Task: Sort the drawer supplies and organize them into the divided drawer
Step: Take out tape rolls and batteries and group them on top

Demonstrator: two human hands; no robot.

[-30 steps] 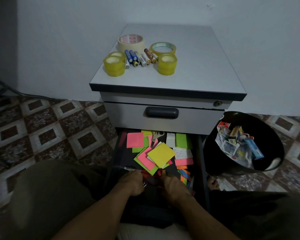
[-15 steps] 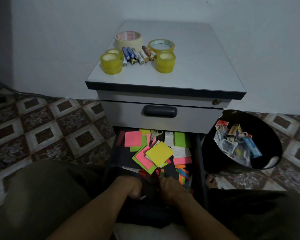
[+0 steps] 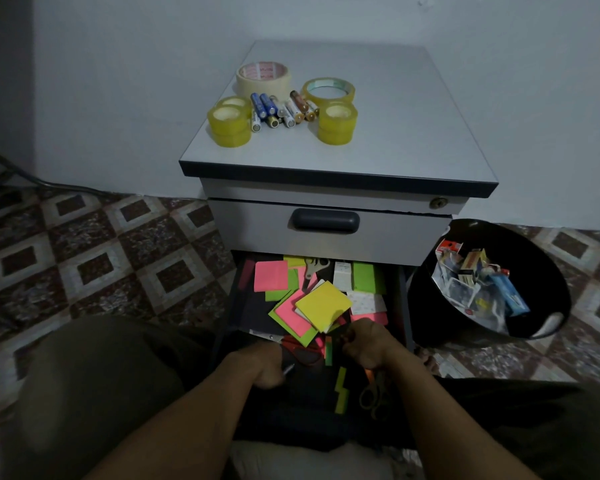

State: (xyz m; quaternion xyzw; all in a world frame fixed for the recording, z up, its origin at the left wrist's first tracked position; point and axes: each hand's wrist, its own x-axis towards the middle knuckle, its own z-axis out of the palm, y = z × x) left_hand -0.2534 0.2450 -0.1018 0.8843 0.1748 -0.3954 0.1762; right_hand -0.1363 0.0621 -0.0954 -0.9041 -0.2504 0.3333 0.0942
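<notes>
The lower drawer (image 3: 234, 306) of a grey cabinet (image 3: 378, 140) stands open, full of sticky-note pads: a yellow pad (image 3: 324, 305) on top, a pink pad (image 3: 271, 276) at the back left, a green pad (image 3: 368, 277) at the back right. Both hands are in the drawer's dark front part. My left hand (image 3: 260, 363) is curled round a thin pen-like thing (image 3: 289, 369) whose tip pokes out. My right hand (image 3: 364, 342) has its fingers curled down among the supplies; what it holds is hidden. Scissors (image 3: 374, 393) lie just below it.
On the cabinet top lie several tape rolls (image 3: 231, 121) and several batteries (image 3: 281, 109). The upper drawer with its dark handle (image 3: 324, 220) is closed. A black bin (image 3: 551, 323) holding small boxes and packets stands on the tiled floor to the right. My knees flank the drawer.
My left hand has drawn back toward me, and a pen-like tip now shows from it. My right hand has shifted slightly right and forward, uncovering the strips and scissors at the drawer front.
</notes>
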